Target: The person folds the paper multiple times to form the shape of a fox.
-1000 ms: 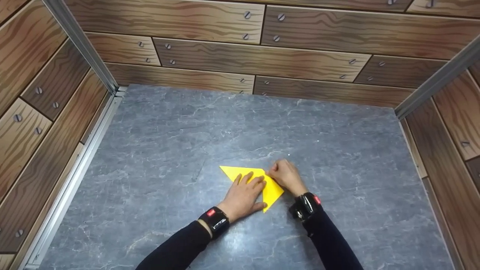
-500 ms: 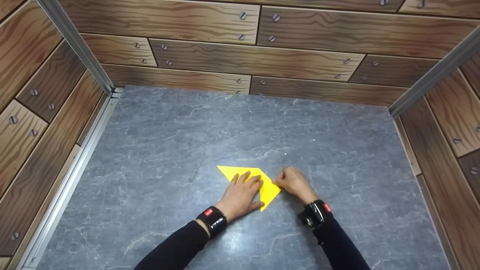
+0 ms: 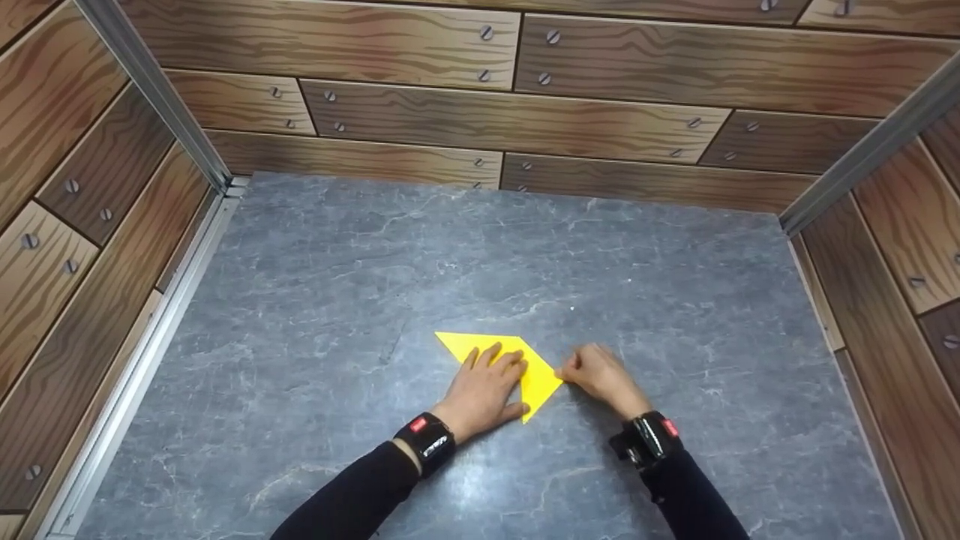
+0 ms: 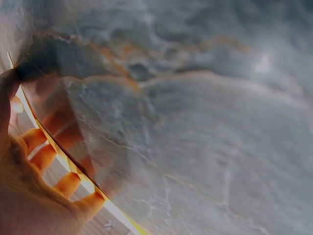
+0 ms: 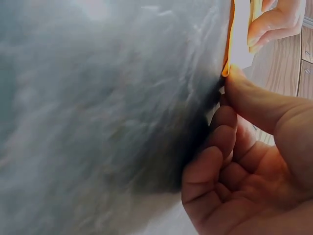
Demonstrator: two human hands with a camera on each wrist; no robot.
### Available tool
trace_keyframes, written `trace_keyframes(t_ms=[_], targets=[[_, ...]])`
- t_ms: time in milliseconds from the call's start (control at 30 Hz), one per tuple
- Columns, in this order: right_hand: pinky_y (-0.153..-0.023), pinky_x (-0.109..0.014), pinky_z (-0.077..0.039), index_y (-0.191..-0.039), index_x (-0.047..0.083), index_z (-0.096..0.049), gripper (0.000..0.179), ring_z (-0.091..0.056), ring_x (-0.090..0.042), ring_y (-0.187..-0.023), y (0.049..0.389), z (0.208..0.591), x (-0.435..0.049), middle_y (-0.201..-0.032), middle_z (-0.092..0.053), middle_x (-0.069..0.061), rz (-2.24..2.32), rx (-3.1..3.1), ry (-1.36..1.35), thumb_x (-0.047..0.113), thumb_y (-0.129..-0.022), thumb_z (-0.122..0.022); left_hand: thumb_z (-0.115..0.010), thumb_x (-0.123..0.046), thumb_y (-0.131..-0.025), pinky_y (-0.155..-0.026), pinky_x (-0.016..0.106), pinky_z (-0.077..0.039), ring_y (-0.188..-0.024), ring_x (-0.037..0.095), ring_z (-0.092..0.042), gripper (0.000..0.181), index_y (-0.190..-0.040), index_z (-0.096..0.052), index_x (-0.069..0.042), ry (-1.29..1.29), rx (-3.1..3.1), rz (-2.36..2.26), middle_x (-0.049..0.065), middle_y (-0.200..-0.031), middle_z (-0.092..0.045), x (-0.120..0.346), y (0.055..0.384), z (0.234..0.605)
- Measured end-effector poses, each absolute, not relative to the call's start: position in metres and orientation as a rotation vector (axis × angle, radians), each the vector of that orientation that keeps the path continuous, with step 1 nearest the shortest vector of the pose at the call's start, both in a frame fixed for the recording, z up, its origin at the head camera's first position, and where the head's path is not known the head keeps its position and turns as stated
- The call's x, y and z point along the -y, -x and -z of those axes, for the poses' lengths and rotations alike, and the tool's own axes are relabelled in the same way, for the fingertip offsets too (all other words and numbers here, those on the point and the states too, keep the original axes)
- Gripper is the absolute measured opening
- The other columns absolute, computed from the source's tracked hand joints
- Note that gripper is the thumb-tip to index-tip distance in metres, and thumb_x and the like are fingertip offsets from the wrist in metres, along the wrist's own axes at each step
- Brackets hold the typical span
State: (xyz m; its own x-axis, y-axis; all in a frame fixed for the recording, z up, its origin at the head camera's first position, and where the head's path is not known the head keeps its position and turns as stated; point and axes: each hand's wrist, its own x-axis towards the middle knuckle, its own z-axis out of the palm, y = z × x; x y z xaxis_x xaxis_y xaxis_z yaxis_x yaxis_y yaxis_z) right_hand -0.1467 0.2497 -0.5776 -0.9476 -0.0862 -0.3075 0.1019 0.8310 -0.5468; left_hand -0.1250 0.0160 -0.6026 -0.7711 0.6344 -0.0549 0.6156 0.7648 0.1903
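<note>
A folded sheet of yellow paper [image 3: 544,375] lies flat on the grey marbled table, with points at its left, right and lower ends. My left hand [image 3: 484,394] rests on it with spread, straight fingers and covers its middle part. At the paper's right corner, my right hand [image 3: 604,379] has its fingers curled, the thumb tip touching the edge. The right wrist view shows that thumb [image 5: 249,95] against the corner of the paper [image 5: 239,36], while the curled fingers sit below it, off the sheet. In the left wrist view the paper [image 4: 63,154] appears edge-on beneath the fingers.
Wood-patterned panels [image 3: 420,112] stand at the back and both sides of the table [image 3: 337,262]. Metal strips run along the corners and the left edge. Black bands circle both wrists over dark sleeves.
My right hand has slid along the paper's upper right edge, down and right to its corner. My left hand stays in place on the sheet, and the paper keeps its shape.
</note>
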Motion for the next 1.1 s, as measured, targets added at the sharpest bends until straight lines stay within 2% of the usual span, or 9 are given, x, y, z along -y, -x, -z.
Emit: trace_keyframes(t_ms=[267, 600, 833, 967, 1100], targets=[[-0.065, -0.031, -0.045, -0.072, 0.011, -0.066, 0.026, -0.053, -0.014, -0.067, 0.135, 0.58, -0.258, -0.073, -0.061, 0.003, 0.849, -2.732, 0.02, 0.022, -0.089, -0.082, -0.063, -0.059, -0.096, -0.12, 0.059, -0.028, -0.148, 0.035, -0.036, 0.072, -0.153, -0.05, -0.017, -1.012, -2.844, -0.271, 0.003, -0.16, -0.043, -0.015, 0.124, 0.605], [-0.063, -0.029, -0.044, -0.073, 0.011, -0.066, 0.023, -0.053, -0.014, -0.067, 0.133, 0.584, -0.257, -0.072, -0.061, 0.003, 0.88, -2.764, 0.01, 0.019, -0.087, -0.083, -0.066, -0.054, -0.095, -0.118, 0.06, -0.032, -0.146, 0.036, -0.039, 0.067, -0.149, -0.055, -0.015, -1.053, -2.897, -0.322, 0.005, -0.156, -0.047, -0.014, 0.122, 0.604], [-0.064, -0.031, -0.044, -0.083, 0.012, -0.07, 0.014, -0.054, -0.013, -0.067, 0.127, 0.586, -0.254, -0.073, -0.061, 0.003, 0.944, -2.879, 0.063, 0.014, -0.086, -0.083, -0.07, -0.053, -0.093, -0.117, 0.062, -0.032, -0.144, 0.035, -0.041, 0.067, -0.147, -0.058, -0.014, -1.048, -2.904, -0.285, 0.004, -0.153, -0.05, -0.022, 0.126, 0.603], [-0.067, -0.033, -0.048, -0.088, 0.012, -0.073, 0.008, -0.057, -0.014, -0.072, 0.126, 0.584, -0.246, -0.079, -0.064, 0.002, 0.962, -2.974, 0.117, 0.011, -0.088, -0.081, -0.069, -0.053, -0.094, -0.117, 0.061, -0.032, -0.145, 0.035, -0.04, 0.069, -0.149, -0.056, -0.013, -1.023, -2.893, -0.29, 0.005, -0.155, -0.049, -0.028, 0.13, 0.601], [-0.072, -0.039, -0.053, -0.095, 0.007, -0.074, 0.008, -0.063, -0.02, -0.08, 0.128, 0.584, -0.237, -0.087, -0.066, -0.003, 0.984, -3.035, 0.232, 0.008, -0.09, -0.079, -0.07, -0.052, -0.094, -0.116, 0.06, -0.035, -0.145, 0.034, -0.04, 0.069, -0.148, -0.056, -0.013, -0.98, -2.891, -0.32, 0.005, -0.154, -0.049, -0.034, 0.132, 0.601]])
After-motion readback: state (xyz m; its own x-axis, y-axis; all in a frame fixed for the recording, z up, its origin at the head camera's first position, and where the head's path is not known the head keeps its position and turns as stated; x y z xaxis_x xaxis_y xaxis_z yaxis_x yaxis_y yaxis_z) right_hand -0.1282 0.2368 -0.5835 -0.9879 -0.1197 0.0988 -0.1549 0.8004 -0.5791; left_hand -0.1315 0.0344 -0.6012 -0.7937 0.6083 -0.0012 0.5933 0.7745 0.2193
